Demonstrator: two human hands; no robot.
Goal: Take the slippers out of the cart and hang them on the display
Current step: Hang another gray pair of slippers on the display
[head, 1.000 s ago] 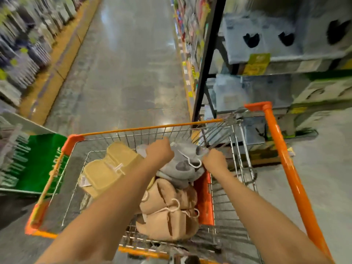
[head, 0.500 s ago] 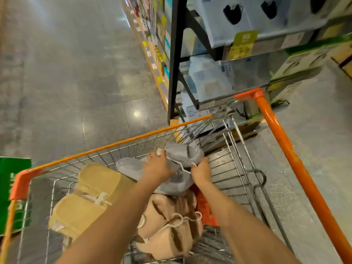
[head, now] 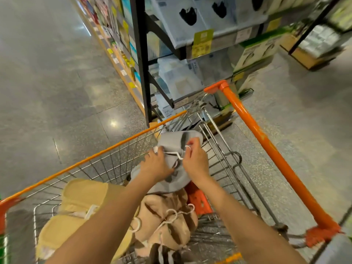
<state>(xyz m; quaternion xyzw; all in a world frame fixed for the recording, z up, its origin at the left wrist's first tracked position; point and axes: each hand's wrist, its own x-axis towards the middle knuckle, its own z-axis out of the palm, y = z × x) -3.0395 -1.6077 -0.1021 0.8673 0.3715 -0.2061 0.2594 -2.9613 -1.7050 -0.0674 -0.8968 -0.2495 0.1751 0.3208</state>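
Shelving (head: 144, 60) is filling the upper centre of the frame; no hanging display is showing.

Cart (head: 266, 145) is spanning the lower frame, orange rims, wire basket.

Yellow slippers (head: 83, 199) are lying in the cart at lower left; tan slippers (head: 169, 216) are lying at lower centre, tied on white hangers.

Grey slippers (head: 177, 140) are sitting at centre, raised above the tan pair, over the basket.

Left hand (head: 156, 164) is gripping the grey pair's near side, fingers curled. Right hand (head: 194, 159) is pinching the white hanger (head: 174, 154) at its hook end.

Step in hand, as judged: lifting the grey pair out. Next move is calling for clearing the cart rim, freeing the hook upright, then finding a display peg.
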